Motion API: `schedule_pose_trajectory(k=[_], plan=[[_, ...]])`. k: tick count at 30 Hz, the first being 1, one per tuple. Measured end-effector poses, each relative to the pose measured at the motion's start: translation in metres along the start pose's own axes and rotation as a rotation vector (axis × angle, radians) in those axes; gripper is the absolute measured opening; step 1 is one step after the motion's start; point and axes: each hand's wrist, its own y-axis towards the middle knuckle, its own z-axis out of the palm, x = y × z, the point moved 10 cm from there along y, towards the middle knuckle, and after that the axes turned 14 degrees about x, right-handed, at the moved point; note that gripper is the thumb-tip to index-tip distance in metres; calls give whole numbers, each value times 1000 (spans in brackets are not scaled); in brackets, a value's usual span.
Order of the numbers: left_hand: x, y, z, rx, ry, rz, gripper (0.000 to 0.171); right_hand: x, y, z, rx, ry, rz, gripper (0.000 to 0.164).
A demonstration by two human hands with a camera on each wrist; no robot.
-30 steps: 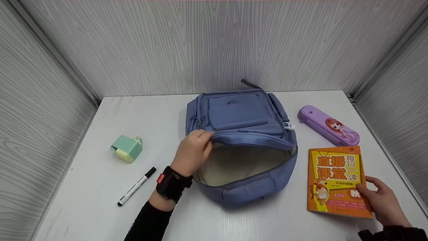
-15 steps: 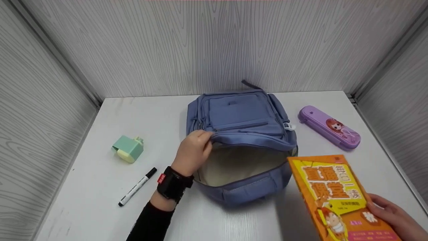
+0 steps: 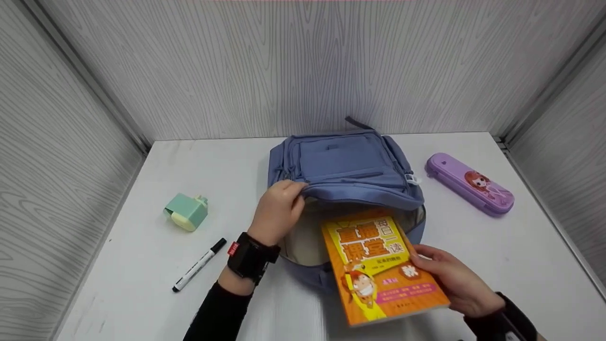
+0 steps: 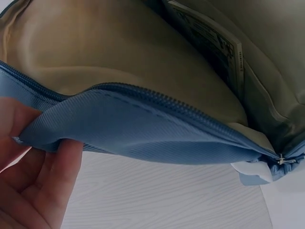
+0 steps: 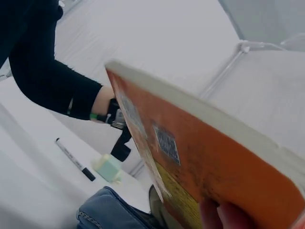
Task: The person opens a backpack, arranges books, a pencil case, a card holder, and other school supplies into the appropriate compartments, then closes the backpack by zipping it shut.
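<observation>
The orange book (image 3: pixel 378 270) has swung from near the right edge of the desk (image 3: pixel 227 175) to the open blue backpack (image 3: pixel 343 156) mid-desk. Its top edge appears just inside the opening, so it seems only partly in. The right hand (image 3: pixel 452 277) grips its right side; the left hand (image 3: pixel 277 208), barely moved, pinches the backpack's flap (image 3: pixel 360 195), keeping the way clear.

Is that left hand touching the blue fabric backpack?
Touching: the left wrist view shows the left hand pinching an edge of the blue fabric backpack.
</observation>
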Motion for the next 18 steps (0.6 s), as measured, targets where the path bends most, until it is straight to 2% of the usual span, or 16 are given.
schedule_pose_trajectory(k=[4,8,14,16,18], plan=[[2,6,-1,-1,-35,-24,20,20,23,3,-12,-69,-21,66],[3,7,-1,16,-56,-41,20,35,46,2,-55,-90,-60,55],[5,6,1,32,-73,-54,21,50,84,-9,-144,-6,-137,21],[4,6,1,35,-78,-56,21,54,96,-14,-170,20,-159,18],[4,6,2,39,-85,-59,21,57,105,-21,-205,39,-153,21]])
